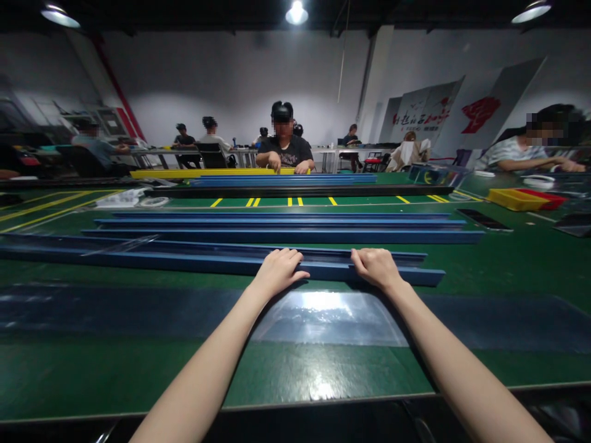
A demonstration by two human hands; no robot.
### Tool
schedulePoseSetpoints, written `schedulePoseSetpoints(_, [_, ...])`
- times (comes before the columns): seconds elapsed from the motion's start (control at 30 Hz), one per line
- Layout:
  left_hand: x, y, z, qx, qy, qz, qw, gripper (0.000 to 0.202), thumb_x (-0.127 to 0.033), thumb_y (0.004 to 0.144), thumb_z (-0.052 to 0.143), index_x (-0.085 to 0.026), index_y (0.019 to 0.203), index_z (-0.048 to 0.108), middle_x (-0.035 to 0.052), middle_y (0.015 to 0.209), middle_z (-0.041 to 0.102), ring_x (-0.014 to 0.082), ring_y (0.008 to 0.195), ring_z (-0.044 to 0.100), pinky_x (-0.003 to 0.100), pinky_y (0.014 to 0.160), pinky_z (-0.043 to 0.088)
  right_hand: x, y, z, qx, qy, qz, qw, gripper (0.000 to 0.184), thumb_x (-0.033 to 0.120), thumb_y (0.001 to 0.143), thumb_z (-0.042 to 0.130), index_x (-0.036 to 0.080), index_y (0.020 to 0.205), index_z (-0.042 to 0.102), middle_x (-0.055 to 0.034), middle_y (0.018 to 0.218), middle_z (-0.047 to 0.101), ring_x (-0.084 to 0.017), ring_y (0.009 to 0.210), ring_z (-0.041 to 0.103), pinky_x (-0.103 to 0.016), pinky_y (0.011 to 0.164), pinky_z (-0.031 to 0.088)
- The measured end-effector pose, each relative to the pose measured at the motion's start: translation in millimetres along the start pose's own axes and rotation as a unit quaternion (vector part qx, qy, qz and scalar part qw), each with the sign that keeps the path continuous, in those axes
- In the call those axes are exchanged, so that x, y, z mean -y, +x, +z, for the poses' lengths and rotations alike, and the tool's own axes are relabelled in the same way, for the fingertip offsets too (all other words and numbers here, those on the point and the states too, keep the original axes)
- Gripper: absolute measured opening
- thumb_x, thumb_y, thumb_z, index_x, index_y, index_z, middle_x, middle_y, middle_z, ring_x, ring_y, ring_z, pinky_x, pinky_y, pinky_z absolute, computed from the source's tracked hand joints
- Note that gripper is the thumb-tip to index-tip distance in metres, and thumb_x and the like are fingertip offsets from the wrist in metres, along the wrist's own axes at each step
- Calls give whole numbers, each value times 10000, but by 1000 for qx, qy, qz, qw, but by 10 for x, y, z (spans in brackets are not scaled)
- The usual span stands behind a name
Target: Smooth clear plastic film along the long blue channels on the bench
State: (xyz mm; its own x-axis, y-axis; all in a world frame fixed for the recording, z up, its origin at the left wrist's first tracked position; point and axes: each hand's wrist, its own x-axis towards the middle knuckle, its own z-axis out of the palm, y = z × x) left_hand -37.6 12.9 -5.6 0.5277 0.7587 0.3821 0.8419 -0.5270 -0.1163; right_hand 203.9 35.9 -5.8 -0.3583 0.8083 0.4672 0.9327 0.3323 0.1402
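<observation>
- Steadying, it seems: left hand (281, 271) and right hand (376, 266) are gripping the long blue bar (231, 263), fingers curling
- It is lying just past the shiny strip (332, 323)
- Moving it is likely needing both

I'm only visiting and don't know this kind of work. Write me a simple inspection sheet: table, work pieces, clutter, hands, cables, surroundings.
Surface: green table with yellow marking lines farther back.
Work pieces: nearest blue strip lies lengthwise across the view; more blue strips lie behind it; a long clear sheet lies on the near side.
Clutter: phone and yellow tray toward the right.
Hands: left hand and right hand are on the nearest blue strip, fingers curled; how firmly, I cannot tell.
Cables: nothing seen for certain.
Surroundings: a person sits opposite; others sit farther off; lamps are lit overhead.
</observation>
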Motion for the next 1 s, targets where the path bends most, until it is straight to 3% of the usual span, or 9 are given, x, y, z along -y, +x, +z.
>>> schedulePoseSetpoints(0.2, [20, -5, -20, 0, -3, -2, 1000, 314, -466, 784, 493, -176, 902, 518, 41, 917, 588, 179, 875, 522, 265, 741, 369, -339, -88, 26, 8, -23, 61, 998, 572, 346, 863, 210, 153, 520, 624, -106, 591, 653, -169, 554, 588, -259, 503, 264])
schedulePoseSetpoints(0.4, [41, -5, -14, 5, -1, 1, 1000, 302, -472, 791, 478, -183, 857, 534, 40, 897, 584, 172, 859, 518, 260, 727, 370, -376, -109, 17, 22, -42, 98, 994, 564, 345, 862, 212, 154, 562, 650, -114, 634, 666, -187, 594, 603, -260, 501, 284])
schedulePoseSetpoints(0.7, [48, -5, 22, 9, 4, 2, 1000, 311, -474, 807, 448, -181, 841, 548, 38, 866, 600, 170, 834, 529, 255, 697, 382, -202, -44, -141, 98, -71, 83, 989, 550, 435, 856, 220, 183, 652, 665, -103, 701, 673, -193, 637, 611, -244, 486, 262])
schedulePoseSetpoints(1.0, [47, -11, 29, 3, -2, -1, 1000, 304, -471, 803, 456, -185, 842, 550, 38, 876, 603, 164, 838, 532, 244, 687, 387, 272, 8, -55, -21, -13, 73, 997, 452, 329, 859, 259, 168, 644, 623, -64, 699, 662, -141, 640, 586, -249, 466, 187])
